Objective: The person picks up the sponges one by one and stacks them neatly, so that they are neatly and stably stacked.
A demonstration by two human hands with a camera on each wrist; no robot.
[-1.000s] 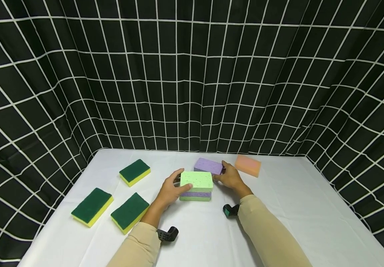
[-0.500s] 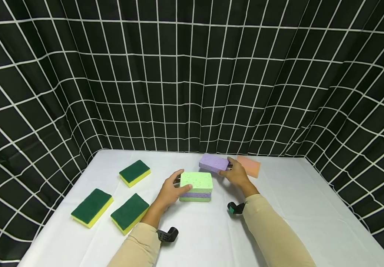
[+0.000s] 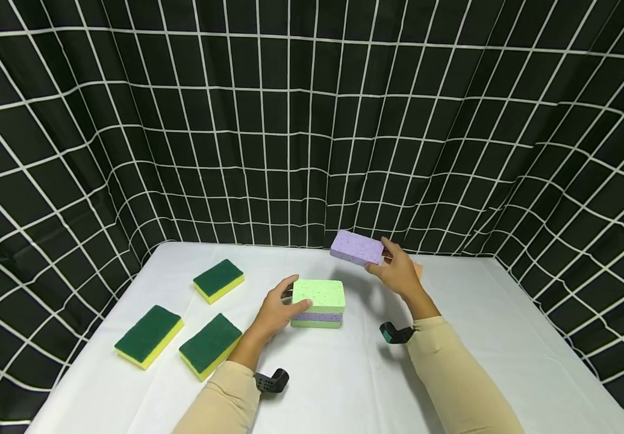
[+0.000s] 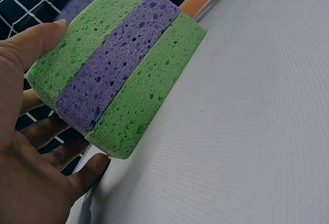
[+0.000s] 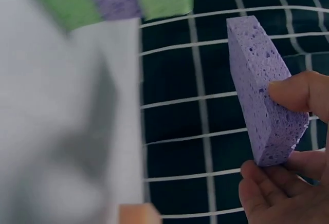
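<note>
A stack of three sponges stands at the table's middle: a light green sponge (image 3: 321,292) on top, a purple sponge (image 4: 115,64) between, another green sponge (image 4: 149,90) at the bottom. My left hand (image 3: 276,310) holds the stack at its left side, thumb against the top sponge and fingers round the back. Up and to the right of it, my right hand (image 3: 400,274) grips a second purple sponge (image 3: 356,247) by its right end, raised above the table with its shadow below. In the right wrist view the thumb presses one face of this purple sponge (image 5: 262,90), fingers under the other side.
Several things lie around: three green-and-yellow scrub sponges (image 3: 218,280) on the left, and an orange sponge (image 3: 418,271) mostly hidden behind my right hand. A black grid curtain (image 3: 301,120) walls the back and sides of the white table (image 3: 333,386).
My right hand has lifted the purple sponge off the table, up and to the right, until the hand covers most of the orange sponge. The left hand stays at the stack.
</note>
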